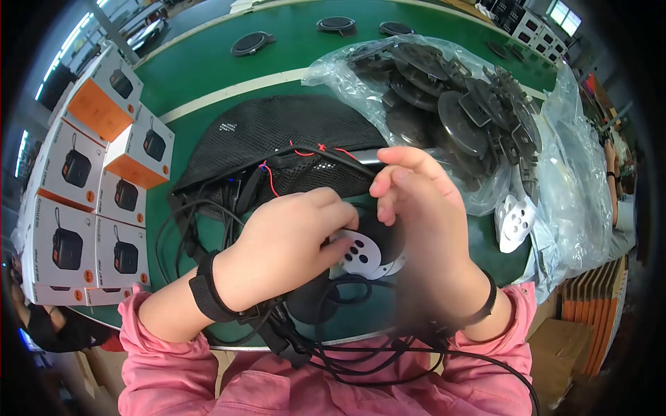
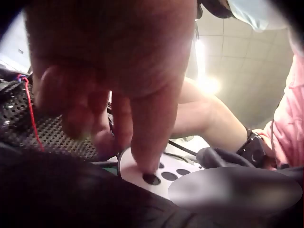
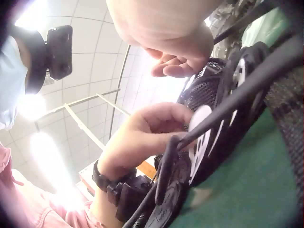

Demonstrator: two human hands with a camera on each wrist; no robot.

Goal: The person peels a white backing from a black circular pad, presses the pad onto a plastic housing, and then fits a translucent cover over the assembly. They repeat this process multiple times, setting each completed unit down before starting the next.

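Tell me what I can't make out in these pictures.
White plate, left edge: head view, partly covered by the left hand.
Area right of the plate's holes: left wrist view, blurred out.
Mesh bag, most contents: head view, hidden by its black mesh.
Boxes, smallest print: head view, too small.

one left hand (image 1: 288,239) and one right hand (image 1: 433,215), with two black wrist bands (image 1: 205,286); at least two white perforated plates (image 1: 359,258); one black mesh bag (image 1: 277,125). three black discs (image 1: 251,44) in a row beyond; six whole device pictures (image 1: 76,168) on stacked boxes (image 1: 114,166); one heap of black parts (image 1: 461,125), too overlapped to count
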